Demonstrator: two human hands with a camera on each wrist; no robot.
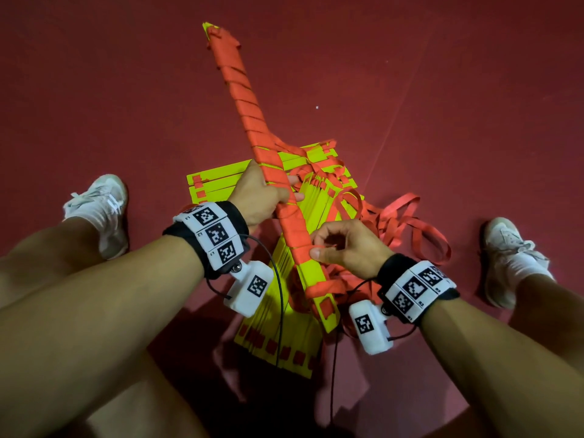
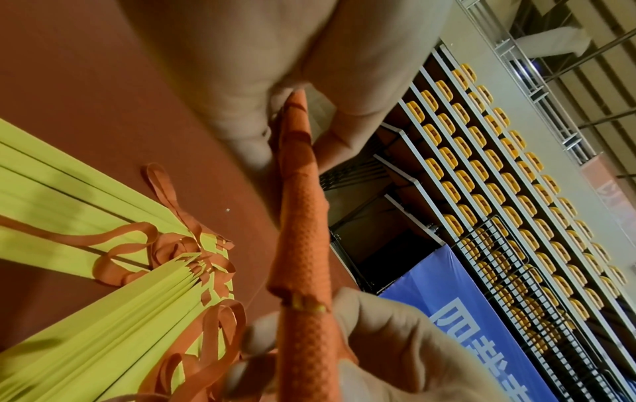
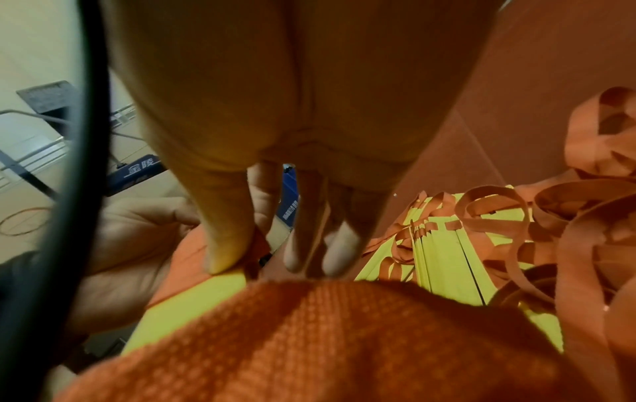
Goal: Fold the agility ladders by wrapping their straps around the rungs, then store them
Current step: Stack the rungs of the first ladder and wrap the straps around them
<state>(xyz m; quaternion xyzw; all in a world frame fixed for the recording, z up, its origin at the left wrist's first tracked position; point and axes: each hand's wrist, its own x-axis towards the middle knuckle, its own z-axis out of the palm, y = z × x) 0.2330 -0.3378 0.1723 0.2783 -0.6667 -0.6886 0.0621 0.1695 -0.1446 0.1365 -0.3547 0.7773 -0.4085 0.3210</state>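
Note:
A long bundle of yellow rungs wound in orange strap (image 1: 252, 121) slants up from my lap toward the far floor. My left hand (image 1: 262, 194) grips its middle, fingers curled round it. Nearer me, my right hand (image 1: 335, 248) pinches the orange strap (image 1: 319, 248) against the bundle between thumb and fingers. In the left wrist view the wrapped bundle (image 2: 302, 231) runs between both hands. The right wrist view has my fingers (image 3: 227, 239) on the wrapped bundle (image 3: 309, 340).
Under the bundle lie stacks of yellow rungs (image 1: 215, 184) on the red floor (image 1: 94, 90), with a heap of loose orange strap (image 1: 410, 229) to the right. My white shoes (image 1: 101, 200) (image 1: 505, 254) flank the pile. Sensor cables hang from both wrists.

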